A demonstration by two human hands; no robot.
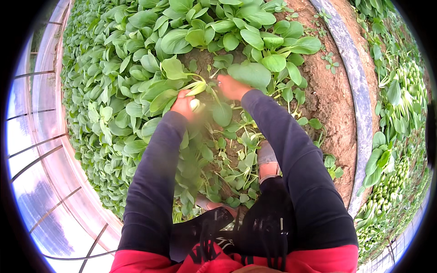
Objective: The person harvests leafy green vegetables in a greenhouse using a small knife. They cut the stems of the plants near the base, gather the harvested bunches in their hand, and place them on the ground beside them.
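Observation:
My left hand (183, 105) is closed around a bok choy plant (196, 88), whose pale base points right towards my other hand. A second pale stalk base (195, 104) shows by the fingers of that hand. Just to the right, my right hand (232, 87) is low over the soil with its fingers curled. A small bright spot shows at those fingers; I cannot tell what it is or whether they grip anything. One broad bok choy leaf (251, 74) lies against the back of my right hand and wrist. Between my forearms a blurred leafy patch hides part of the ground.
Dense standing bok choy (112, 75) fills the left and far side. Loose leaves (239, 163) litter the soil around my shoes (267, 157). A flat grey hose or strip (358, 78) runs along bare soil (327, 95) at right, with heaps of pulled bok choy (389, 187) beyond. Plastic greenhouse sheeting (44, 163) curves at left.

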